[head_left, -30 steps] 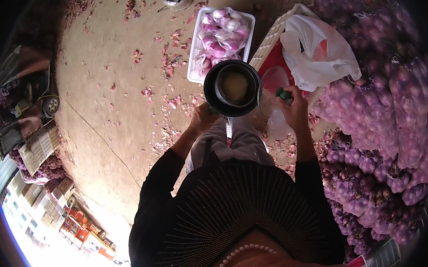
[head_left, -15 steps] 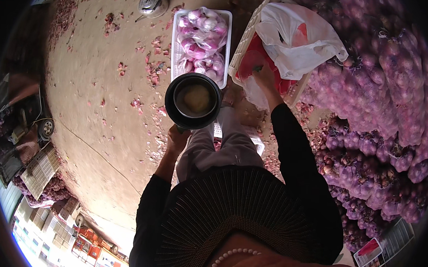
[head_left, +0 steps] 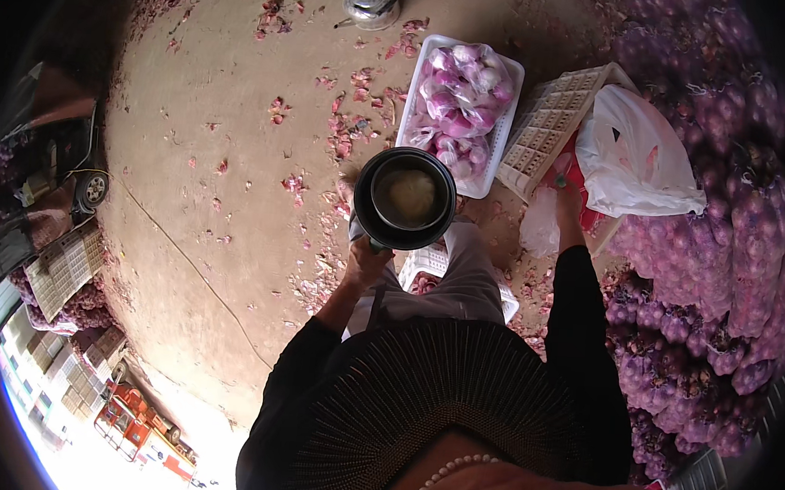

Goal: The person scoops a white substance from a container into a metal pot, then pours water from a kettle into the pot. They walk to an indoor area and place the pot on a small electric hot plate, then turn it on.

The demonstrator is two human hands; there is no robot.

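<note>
My left hand (head_left: pixel 369 262) is closed around the handle of a dark saucepan (head_left: pixel 445 223), holding it level in front of my legs. Inside the pan sits a smaller round bowl (head_left: pixel 411 173) with something pale yellowish in it, too dim to name. My right hand (head_left: pixel 570 199) is at the near side of a beige plastic crate (head_left: pixel 550 120), its fingers partly hidden. A translucent plastic bag (head_left: pixel 540 224) hangs at that hand, apparently gripped, and a small green bit shows by the fingers. Red material and a large white plastic bag (head_left: pixel 637 160) lie in the crate.
A white tray (head_left: pixel 410 113) holds bagged purple onions (head_left: pixel 463 89). Behind it stands a metal kettle (head_left: pixel 370 4). Mesh sacks of onions (head_left: pixel 703 252) pile up at the right. Onion skins (head_left: pixel 340 140) litter the floor. Another white basket (head_left: pixel 429 261) is between my legs.
The view has shifted, so tray, kettle and crate appear further right. More of the crate's left side shows now. Pan and bag stay at the same hands.
</note>
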